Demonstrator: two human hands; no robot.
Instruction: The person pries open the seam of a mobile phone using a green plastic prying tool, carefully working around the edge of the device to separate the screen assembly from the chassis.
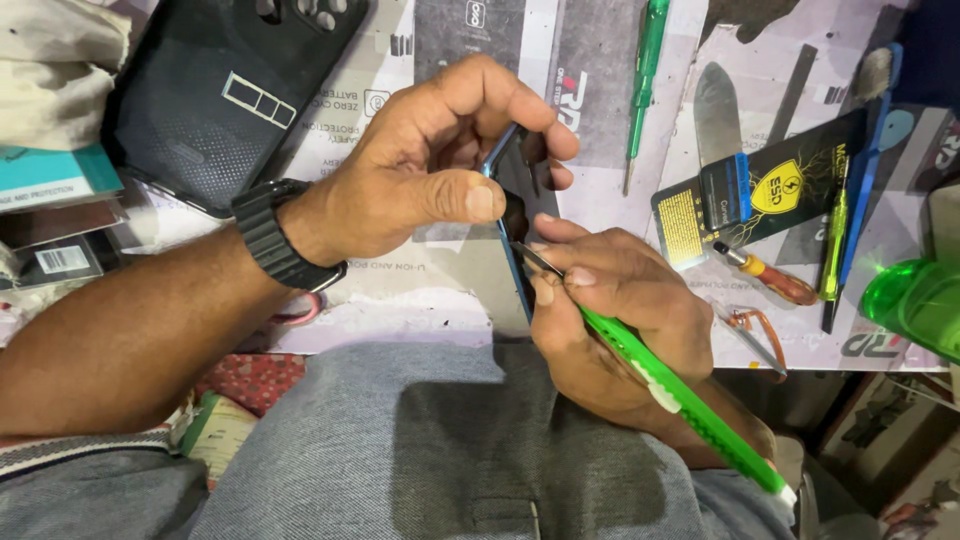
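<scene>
- Left hand (425,165) pinching a blue phone (508,215) on its edge, above the lap, near the table (600,190).
- Right hand (610,310) gripping a green cutter (670,390), blade tip touching the phone's edge.
- Black case (225,90) lying far left.

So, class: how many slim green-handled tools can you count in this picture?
3. One green-handled blade tool in the right hand, one green screwdriver lying at the table's top centre, one yellow-green tool at the right edge. Others may be hidden.
</scene>
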